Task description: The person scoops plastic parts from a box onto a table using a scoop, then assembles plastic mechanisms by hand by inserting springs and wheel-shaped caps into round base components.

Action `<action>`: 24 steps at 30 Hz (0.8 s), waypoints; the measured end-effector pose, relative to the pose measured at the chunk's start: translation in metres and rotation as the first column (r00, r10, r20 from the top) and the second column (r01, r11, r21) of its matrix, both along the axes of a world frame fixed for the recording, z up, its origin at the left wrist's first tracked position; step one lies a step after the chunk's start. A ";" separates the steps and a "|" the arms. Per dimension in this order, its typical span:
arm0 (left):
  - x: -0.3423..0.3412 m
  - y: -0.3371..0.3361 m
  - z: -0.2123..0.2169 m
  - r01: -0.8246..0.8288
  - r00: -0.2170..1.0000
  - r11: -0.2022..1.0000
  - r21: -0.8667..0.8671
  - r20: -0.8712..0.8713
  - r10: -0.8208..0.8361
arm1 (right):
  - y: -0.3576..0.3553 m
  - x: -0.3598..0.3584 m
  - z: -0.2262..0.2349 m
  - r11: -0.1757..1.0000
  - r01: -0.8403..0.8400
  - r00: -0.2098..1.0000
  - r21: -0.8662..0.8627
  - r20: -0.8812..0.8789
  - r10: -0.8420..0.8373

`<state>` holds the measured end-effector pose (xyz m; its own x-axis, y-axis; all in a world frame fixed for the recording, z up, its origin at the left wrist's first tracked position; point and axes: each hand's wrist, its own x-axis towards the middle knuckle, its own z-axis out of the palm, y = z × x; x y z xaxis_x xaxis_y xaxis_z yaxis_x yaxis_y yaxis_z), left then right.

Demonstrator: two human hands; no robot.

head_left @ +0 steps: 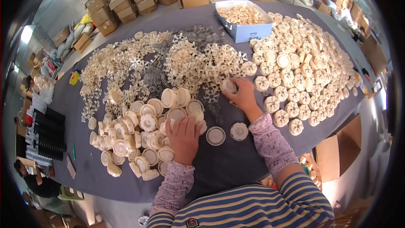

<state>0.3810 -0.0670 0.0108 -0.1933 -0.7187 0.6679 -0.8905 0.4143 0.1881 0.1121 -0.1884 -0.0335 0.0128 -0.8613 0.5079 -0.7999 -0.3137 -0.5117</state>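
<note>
Now, left hand (183,137) flat on round plastic caps (143,131), right hand (241,95) pinching ribbed cream disc (228,85)

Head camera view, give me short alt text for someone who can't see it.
A person's left hand rests on a pile of cream plastic caps on a grey table, while the right hand holds a round cream part. Heaps of star-shaped pieces and assembled wheels lie beyond.

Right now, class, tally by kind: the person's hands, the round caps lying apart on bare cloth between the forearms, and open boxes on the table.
Hands: 2, left hand, right hand (holding a cream part)
Round caps lying apart: 2
Open box: 1
Total: 5
</note>
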 end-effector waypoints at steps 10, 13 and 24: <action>-0.014 0.111 -0.008 0.433 0.857 0.591 0.680 -0.515 -0.036 | 0.168 -0.014 0.054 0.617 -0.722 0.660 0.312 0.043 0.750; -0.023 0.085 0.007 0.283 0.930 0.812 0.510 -0.354 -0.101 | 0.125 -0.010 0.050 0.758 -0.611 0.791 0.229 0.154 0.592; -0.015 0.031 -0.018 0.357 0.922 0.790 0.498 -0.323 -0.213 | 0.068 0.002 0.040 0.837 -0.501 0.856 0.220 0.270 0.441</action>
